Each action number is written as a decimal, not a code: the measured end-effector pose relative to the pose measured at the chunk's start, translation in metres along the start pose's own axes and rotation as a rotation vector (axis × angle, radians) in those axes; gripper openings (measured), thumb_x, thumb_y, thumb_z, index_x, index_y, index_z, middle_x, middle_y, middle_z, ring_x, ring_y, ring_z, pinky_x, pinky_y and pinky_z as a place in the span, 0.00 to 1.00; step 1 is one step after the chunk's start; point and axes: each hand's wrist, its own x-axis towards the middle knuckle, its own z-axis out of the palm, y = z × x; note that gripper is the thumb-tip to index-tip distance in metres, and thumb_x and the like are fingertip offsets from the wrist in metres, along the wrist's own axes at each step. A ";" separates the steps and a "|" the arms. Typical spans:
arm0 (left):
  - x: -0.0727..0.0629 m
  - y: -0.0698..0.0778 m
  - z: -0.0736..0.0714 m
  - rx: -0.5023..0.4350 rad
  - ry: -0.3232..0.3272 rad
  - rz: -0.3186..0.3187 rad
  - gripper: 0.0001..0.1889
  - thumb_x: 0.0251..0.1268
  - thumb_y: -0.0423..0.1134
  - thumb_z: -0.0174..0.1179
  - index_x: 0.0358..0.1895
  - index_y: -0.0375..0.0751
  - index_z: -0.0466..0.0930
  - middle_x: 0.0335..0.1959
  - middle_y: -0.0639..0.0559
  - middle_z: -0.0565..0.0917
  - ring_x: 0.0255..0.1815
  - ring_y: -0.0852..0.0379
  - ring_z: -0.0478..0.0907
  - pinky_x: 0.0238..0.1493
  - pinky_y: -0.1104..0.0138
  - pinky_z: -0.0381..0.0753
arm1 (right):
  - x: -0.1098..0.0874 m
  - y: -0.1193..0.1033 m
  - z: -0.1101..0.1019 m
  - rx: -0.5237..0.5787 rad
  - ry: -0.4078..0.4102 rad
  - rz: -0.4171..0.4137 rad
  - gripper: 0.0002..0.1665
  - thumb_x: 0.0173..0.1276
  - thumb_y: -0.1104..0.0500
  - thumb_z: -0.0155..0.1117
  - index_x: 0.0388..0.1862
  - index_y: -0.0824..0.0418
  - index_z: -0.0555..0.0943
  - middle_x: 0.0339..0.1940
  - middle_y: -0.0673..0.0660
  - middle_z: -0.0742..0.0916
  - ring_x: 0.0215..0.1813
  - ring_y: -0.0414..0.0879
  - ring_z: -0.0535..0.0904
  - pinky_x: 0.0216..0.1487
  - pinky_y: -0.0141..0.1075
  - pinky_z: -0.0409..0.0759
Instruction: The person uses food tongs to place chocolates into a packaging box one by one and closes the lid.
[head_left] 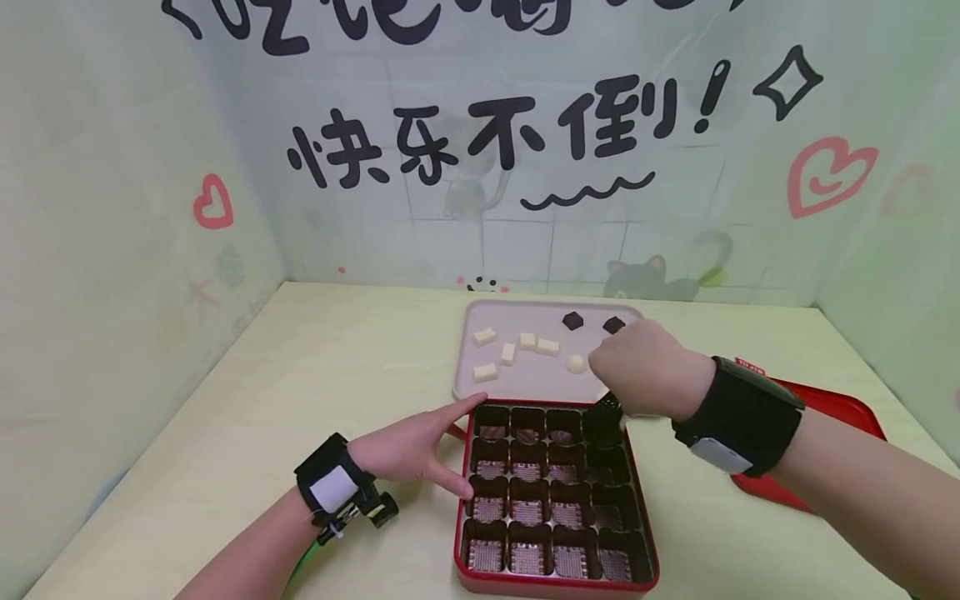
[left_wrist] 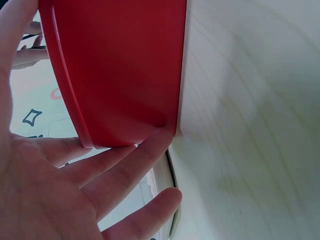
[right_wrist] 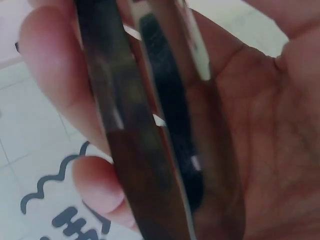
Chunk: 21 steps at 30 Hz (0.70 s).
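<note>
A red box (head_left: 557, 586) of dark paper cups lies on the table in front of me. My left hand (head_left: 442, 446) rests against its left side with straight, spread fingers; the left wrist view shows those fingers (left_wrist: 115, 175) touching the red wall (left_wrist: 120, 70). My right hand (head_left: 618, 375) hovers over the box's far right corner and grips metal tongs (right_wrist: 150, 150), whose dark tip (head_left: 609, 406) points down at the corner cup. Behind the box a pale pink tray (head_left: 540, 385) holds several white pieces (head_left: 484, 336) and two dark pieces (head_left: 573, 320).
A red lid or tray (head_left: 832, 404) lies at the right, partly under my right forearm. Decorated walls close in the light wooden table (head_left: 322, 375) on the left, back and right. Bare tabletop (left_wrist: 250, 125) lies left of the box.
</note>
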 end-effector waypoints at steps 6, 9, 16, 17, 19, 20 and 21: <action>-0.002 -0.001 0.000 0.012 0.001 0.004 0.63 0.44 0.53 0.77 0.79 0.44 0.42 0.73 0.46 0.62 0.65 0.50 0.69 0.67 0.52 0.62 | -0.016 0.028 -0.011 0.146 -0.068 0.106 0.17 0.52 0.63 0.73 0.15 0.51 0.73 0.14 0.44 0.67 0.20 0.41 0.62 0.19 0.35 0.61; -0.001 0.000 -0.001 0.012 0.002 0.006 0.63 0.43 0.54 0.77 0.79 0.43 0.42 0.74 0.45 0.61 0.65 0.50 0.69 0.67 0.52 0.62 | -0.023 0.046 -0.005 0.192 -0.073 0.178 0.11 0.55 0.58 0.74 0.21 0.53 0.78 0.16 0.45 0.73 0.21 0.42 0.67 0.21 0.37 0.66; 0.001 -0.001 -0.001 -0.001 -0.007 -0.002 0.63 0.42 0.54 0.77 0.79 0.46 0.43 0.73 0.51 0.63 0.63 0.54 0.70 0.66 0.54 0.63 | -0.028 0.075 0.033 0.151 -0.065 0.268 0.13 0.56 0.59 0.72 0.22 0.57 0.75 0.16 0.47 0.74 0.21 0.44 0.68 0.22 0.39 0.71; 0.001 -0.001 -0.001 -0.004 -0.008 -0.004 0.63 0.42 0.55 0.77 0.79 0.46 0.43 0.72 0.51 0.64 0.63 0.55 0.70 0.66 0.54 0.64 | -0.027 0.077 0.040 0.148 -0.063 0.266 0.13 0.56 0.59 0.73 0.23 0.57 0.76 0.16 0.48 0.74 0.20 0.44 0.68 0.22 0.39 0.71; 0.000 -0.001 0.000 -0.009 -0.007 -0.008 0.64 0.42 0.55 0.77 0.79 0.46 0.42 0.72 0.51 0.64 0.62 0.54 0.71 0.65 0.54 0.64 | -0.022 0.080 0.052 0.143 -0.050 0.258 0.13 0.57 0.59 0.73 0.23 0.57 0.75 0.16 0.48 0.74 0.20 0.44 0.68 0.21 0.39 0.71; 0.000 -0.001 0.000 -0.013 -0.006 -0.013 0.64 0.42 0.55 0.77 0.79 0.46 0.42 0.72 0.51 0.64 0.62 0.54 0.71 0.66 0.54 0.64 | -0.019 0.081 0.057 0.137 -0.037 0.249 0.14 0.57 0.58 0.74 0.23 0.57 0.75 0.16 0.48 0.74 0.21 0.44 0.69 0.21 0.39 0.72; 0.000 0.000 0.000 -0.017 -0.005 -0.016 0.64 0.42 0.54 0.77 0.79 0.47 0.42 0.73 0.51 0.63 0.62 0.54 0.71 0.66 0.53 0.64 | -0.017 0.082 0.062 0.132 -0.022 0.239 0.14 0.57 0.59 0.74 0.23 0.57 0.75 0.16 0.48 0.74 0.21 0.44 0.69 0.21 0.40 0.72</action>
